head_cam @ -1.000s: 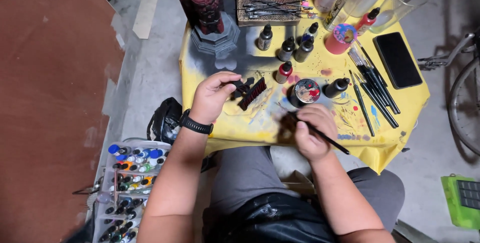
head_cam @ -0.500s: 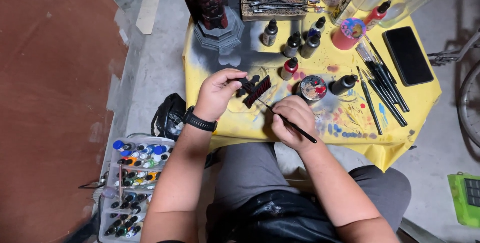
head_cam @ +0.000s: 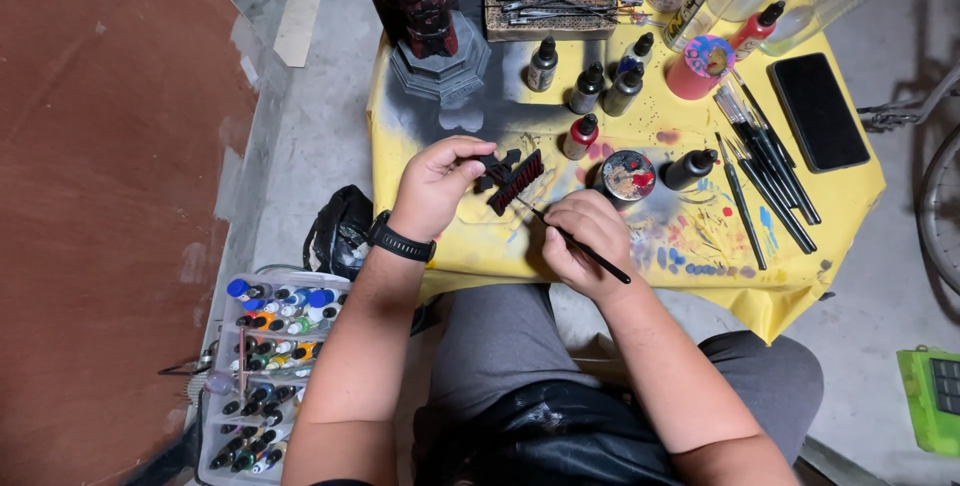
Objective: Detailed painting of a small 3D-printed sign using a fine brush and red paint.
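Head view, looking down on a small table under a paint-stained yellow cloth [head_cam: 800,276].

Left hand [head_cam: 437,184]: closed in a pinch on a small flat dark plastic model part with red striping [head_cam: 512,178]. The grip sits on the part's left end, so the striped face lies exposed toward the right. The part is lifted just above the cloth, near the table's near-left edge, between the two hands. A black wristwatch [head_cam: 400,240] is on that wrist.

Right hand [head_cam: 583,243]: closed around a thin black-handled paintbrush [head_cam: 572,238], pen fashion, low on the shaft. The tip points up-left and meets, or nearly meets, the lower edge of the part; contact cannot be confirmed. The heel of the hand appears to rest on the cloth, likely for steadiness.

Just right of the part stands a round open pot with mixed paint residue [head_cam: 628,175], close to the brush hand. Small dark dropper bottles [head_cam: 586,88] stand in a loose cluster on the far side. Spare black brushes [head_cam: 765,161] lie in a row to the right, handles roughly parallel. A black phone [head_cam: 818,111] lies at the far right, apart from the wet paint.

A dark red figure on a grey stepped base [head_cam: 430,16] stands at the far left corner. On the floor at near left, a clear tray of coloured paint bottles [head_cam: 265,376].
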